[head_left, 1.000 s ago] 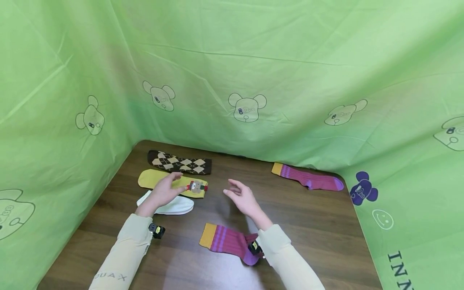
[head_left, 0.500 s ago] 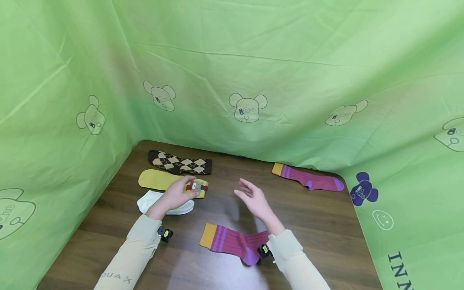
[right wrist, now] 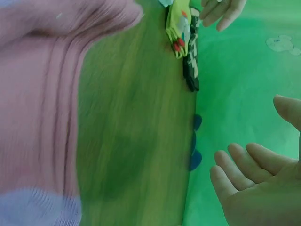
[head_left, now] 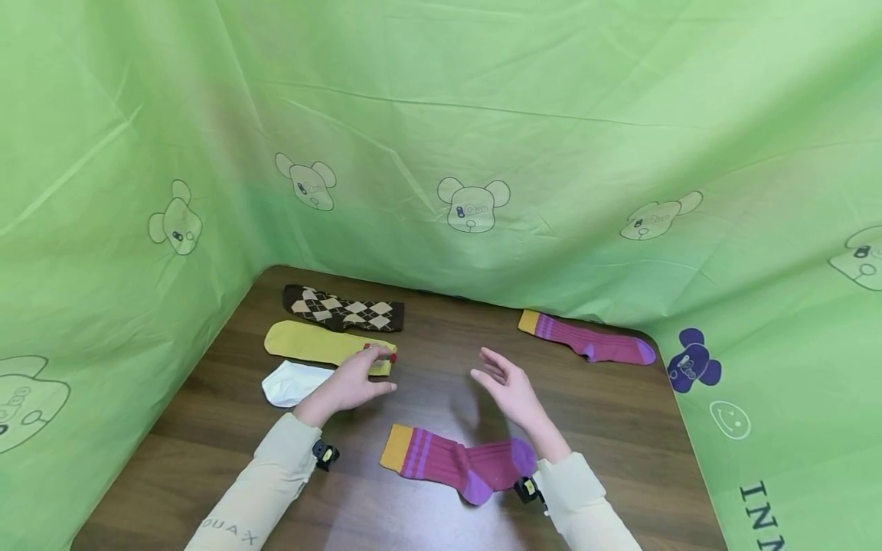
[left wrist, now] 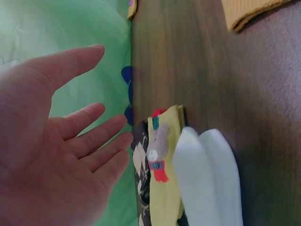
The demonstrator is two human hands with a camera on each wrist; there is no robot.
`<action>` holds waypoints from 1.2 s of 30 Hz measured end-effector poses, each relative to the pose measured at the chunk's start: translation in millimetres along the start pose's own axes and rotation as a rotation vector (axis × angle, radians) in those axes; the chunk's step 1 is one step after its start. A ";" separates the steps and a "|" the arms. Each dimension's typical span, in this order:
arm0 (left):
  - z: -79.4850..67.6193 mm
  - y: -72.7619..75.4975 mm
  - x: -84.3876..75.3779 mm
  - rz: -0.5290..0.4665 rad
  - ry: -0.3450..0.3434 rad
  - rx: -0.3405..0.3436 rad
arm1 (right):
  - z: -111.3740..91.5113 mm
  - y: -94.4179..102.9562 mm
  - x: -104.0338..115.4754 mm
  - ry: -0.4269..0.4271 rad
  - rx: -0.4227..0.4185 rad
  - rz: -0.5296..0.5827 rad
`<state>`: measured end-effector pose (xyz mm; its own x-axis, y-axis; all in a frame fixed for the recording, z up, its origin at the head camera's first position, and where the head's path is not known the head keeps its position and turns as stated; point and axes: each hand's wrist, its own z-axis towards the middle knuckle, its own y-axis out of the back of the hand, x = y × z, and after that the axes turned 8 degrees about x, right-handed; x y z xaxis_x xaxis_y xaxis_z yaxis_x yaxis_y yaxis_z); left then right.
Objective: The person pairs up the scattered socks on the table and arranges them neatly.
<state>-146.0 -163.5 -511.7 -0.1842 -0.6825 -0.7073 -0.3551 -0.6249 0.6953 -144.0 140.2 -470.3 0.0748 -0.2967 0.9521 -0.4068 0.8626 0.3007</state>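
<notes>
My left hand point(head_left: 348, 383) hovers over the white socks point(head_left: 289, 384) and the cuff end of the yellow socks point(head_left: 310, 343), its fingers loosely spread and holding nothing. A bear figure point(left wrist: 160, 143) decorates that yellow cuff in the left wrist view. Behind them lies a brown argyle sock point(head_left: 344, 309). My right hand point(head_left: 513, 390) is held above the table, relaxed, with nothing in it. Below and between the hands a magenta sock point(head_left: 441, 459) with an orange cuff and purple heel lies flat. The right wrist and its camera are close above its toe end.
A matching magenta sock point(head_left: 592, 338) lies at the back right edge of the wooden table point(head_left: 620, 428). Green cloth point(head_left: 386, 115) printed with bear heads hangs behind and on both sides, meeting the table's edges.
Both hands have drifted to the right over the table, holding nothing. More of the near magenta sock's toe now shows, while the left hand covers part of the white socks and yellow cuff.
</notes>
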 end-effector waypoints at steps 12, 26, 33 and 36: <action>0.1 -21.8 -14.0 0.085 -0.007 0.080 | -12.9 24.0 -40.0 -0.048 0.003 -0.068; -3.1 -49.6 -13.3 0.151 -0.140 0.210 | -33.2 38.2 -62.2 -0.107 0.092 -0.233; -2.7 -56.7 -11.6 0.172 -0.113 0.271 | -39.4 44.9 -77.1 -0.107 0.162 -0.365; -2.3 -59.3 -11.5 0.183 -0.103 0.284 | -42.0 45.9 -83.0 -0.112 0.189 -0.418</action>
<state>-120.7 -119.4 -544.4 -0.3550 -0.7225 -0.5932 -0.5454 -0.3553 0.7591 -130.7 221.6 -533.1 0.1729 -0.6540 0.7365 -0.5219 0.5733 0.6316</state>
